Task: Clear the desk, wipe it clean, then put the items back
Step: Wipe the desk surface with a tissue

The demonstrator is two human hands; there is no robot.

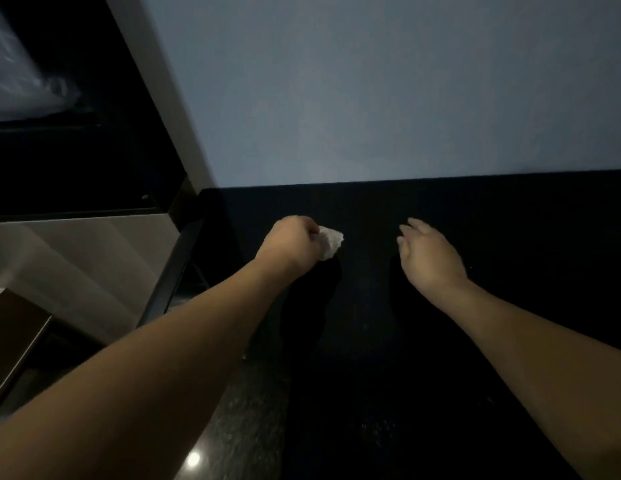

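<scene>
Fingers of the left hand (291,244) are curled tight into a fist around a crumpled white tissue (330,242), whose wad sticks out of the thumb side of the fist; fingers of the right hand (429,258) lie loose and slightly parted, holding nothing, the palm turned down over the desk (388,358). That desk is a very dark, nearly black top that runs from the bottom of the view back to a pale grey-blue wall (388,91), where a straight edge marks their meeting. Nearer the viewer, on the left part of the top, faint speckling and one bright round glint of light show in the surface. Left of the desk stands a tall light-coloured cabinet (80,258) with dark trim, its upper part open and black inside, and something filmy and pale, perhaps plastic wrap (21,77), lies there, though the dim light leaves it unclear. Both bare forearms reach in from the lower corners toward the rear of the top. Protruding to the right of the fist, toward the other hand, the tissue has its longer side running roughly from the wall toward the viewer. It sits low over the rear of the desk, well left of the right hand; whether it touches the surface cannot be told.
</scene>
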